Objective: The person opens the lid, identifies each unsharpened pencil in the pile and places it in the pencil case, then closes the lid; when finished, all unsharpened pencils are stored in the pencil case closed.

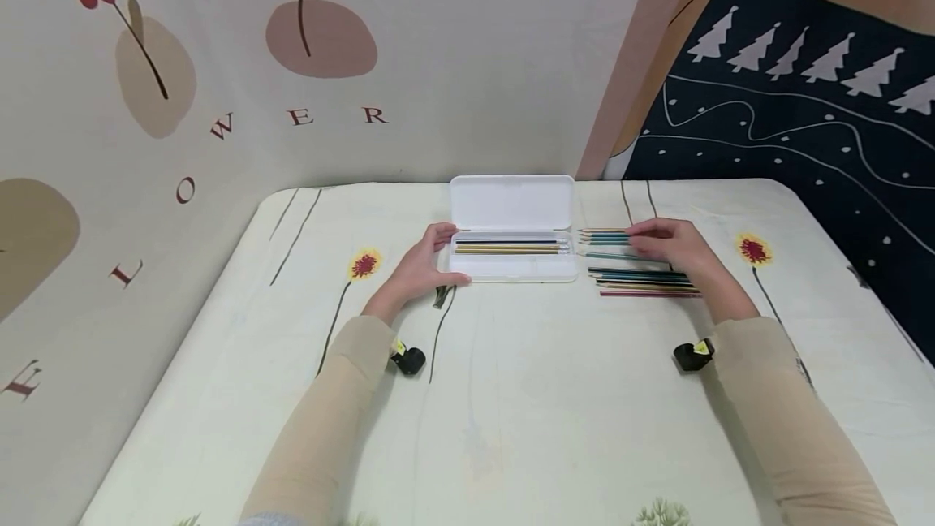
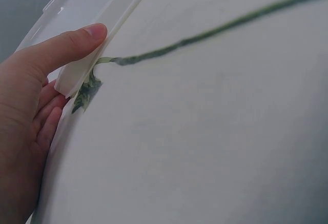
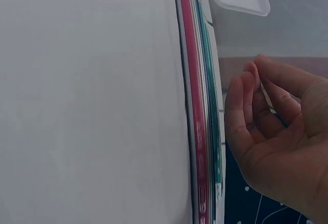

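My left hand (image 1: 426, 260) grips the left end of an open white plastic pencil case (image 1: 511, 269). Its thumb lies over the near rim, and the other fingers (image 2: 49, 108) are behind the end. Several dark and gold pencils (image 1: 511, 249) lie inside the case. To the right, my right hand (image 1: 672, 242) is over a group of teal and pale pencils (image 1: 604, 237), with fingers bent and tips close together. The right wrist view shows these curled fingers (image 3: 238, 114), but whether they hold a pencil is unclear. One teal pencil (image 1: 606, 256) lies just nearer.
Dark pencils (image 1: 639, 276) and a red pencil (image 1: 646, 294) lie side by side, nearer to me. The case's raised lid (image 1: 511, 201) stands at the table's back edge by the wall. A pale flowered cloth (image 1: 526, 396) covers the table. A navy tree-patterned cloth (image 1: 774, 112) hangs at right.
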Action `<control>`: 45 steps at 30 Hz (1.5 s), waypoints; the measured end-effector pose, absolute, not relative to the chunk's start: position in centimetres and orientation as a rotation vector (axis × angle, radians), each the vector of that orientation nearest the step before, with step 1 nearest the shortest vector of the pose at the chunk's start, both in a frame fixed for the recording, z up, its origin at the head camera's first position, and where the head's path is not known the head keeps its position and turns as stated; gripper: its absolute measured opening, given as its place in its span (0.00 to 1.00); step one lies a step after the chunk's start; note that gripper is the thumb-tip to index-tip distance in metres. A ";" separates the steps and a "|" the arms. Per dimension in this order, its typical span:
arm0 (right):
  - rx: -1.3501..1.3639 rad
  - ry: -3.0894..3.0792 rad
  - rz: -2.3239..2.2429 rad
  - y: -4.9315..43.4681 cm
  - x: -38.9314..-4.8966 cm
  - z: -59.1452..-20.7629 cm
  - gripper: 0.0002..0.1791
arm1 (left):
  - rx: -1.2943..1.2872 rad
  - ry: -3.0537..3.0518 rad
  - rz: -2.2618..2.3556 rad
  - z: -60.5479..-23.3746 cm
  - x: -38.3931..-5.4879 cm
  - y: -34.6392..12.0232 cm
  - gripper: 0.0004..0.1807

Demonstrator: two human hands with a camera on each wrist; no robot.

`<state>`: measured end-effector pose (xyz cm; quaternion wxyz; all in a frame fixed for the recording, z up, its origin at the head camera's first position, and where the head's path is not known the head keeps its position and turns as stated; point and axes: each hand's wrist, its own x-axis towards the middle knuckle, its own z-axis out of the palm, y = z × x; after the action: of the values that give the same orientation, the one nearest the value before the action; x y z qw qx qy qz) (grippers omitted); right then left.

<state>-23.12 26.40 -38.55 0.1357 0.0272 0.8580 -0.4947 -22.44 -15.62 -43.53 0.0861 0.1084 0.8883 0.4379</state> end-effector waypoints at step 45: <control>0.337 2.582 -1.291 35.8 -19.9 -39.5 0.34 | 0.330 2.634 1.328 -43.6 -22.4 -15.7 0.53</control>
<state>-19.92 35.82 -39.49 0.1174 0.1153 0.8822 -0.4412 -22.39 -15.68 -43.56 0.0866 0.1106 0.8841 0.4456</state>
